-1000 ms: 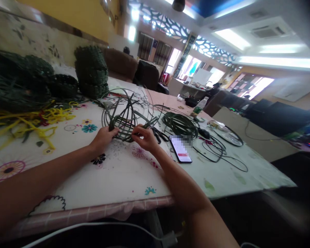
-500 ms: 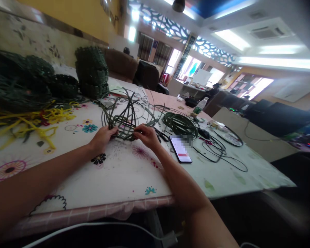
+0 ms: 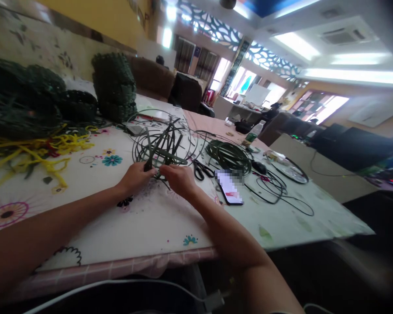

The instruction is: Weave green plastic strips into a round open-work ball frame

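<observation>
Both my hands are on a loose, half-woven basket of dark green strips [image 3: 163, 146], whose ends stick up and curl outward over the table. My left hand [image 3: 138, 175] pinches strips at its near left side, thumb toward the middle. Close beside it, my right hand [image 3: 178, 176] has its fingers closed on the near edge of the weave; the exact strip in them is hidden. Black-handled scissors [image 3: 200, 169] lie just right of my right hand. Past them is a coil of green strip [image 3: 228, 156], and in front of that a phone [image 3: 229, 187] with a lit screen.
Dark green woven baskets [image 3: 113, 87] stand at the back left, behind a pile of yellow strips [image 3: 49, 152]. A bottle [image 3: 254, 133], a computer mouse [image 3: 258, 168] and looped black cord [image 3: 281, 192] are on the right. A white cable [image 3: 118, 283] hangs below the table's front edge.
My hands have come closer together at the near side of the weave. The weave has tilted and its strips have shifted. The scissors beside my right hand show more fully.
</observation>
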Demonstrator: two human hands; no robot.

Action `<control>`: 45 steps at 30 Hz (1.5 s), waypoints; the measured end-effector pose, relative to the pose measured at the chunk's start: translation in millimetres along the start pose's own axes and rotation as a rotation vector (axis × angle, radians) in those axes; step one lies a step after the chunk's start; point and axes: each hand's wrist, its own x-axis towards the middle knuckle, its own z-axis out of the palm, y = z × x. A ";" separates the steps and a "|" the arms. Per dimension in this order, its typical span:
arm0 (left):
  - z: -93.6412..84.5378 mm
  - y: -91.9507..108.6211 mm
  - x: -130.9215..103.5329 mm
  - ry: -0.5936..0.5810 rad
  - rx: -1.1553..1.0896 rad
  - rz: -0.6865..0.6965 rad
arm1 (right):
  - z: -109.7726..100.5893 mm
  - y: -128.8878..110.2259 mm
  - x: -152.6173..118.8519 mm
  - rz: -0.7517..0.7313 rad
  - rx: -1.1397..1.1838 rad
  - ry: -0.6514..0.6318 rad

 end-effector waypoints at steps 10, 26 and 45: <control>-6.0 1.4 2.9 -0.236 -0.213 0.036 | 10.6 6.0 8.5 0.005 0.000 0.012; -6.6 1.8 6.8 0.061 -0.596 -0.146 | 7.5 0.7 8.0 0.018 -0.059 0.098; -42.3 -1.1 20.6 0.203 -0.213 0.050 | 0.6 24.7 8.8 0.093 0.348 0.109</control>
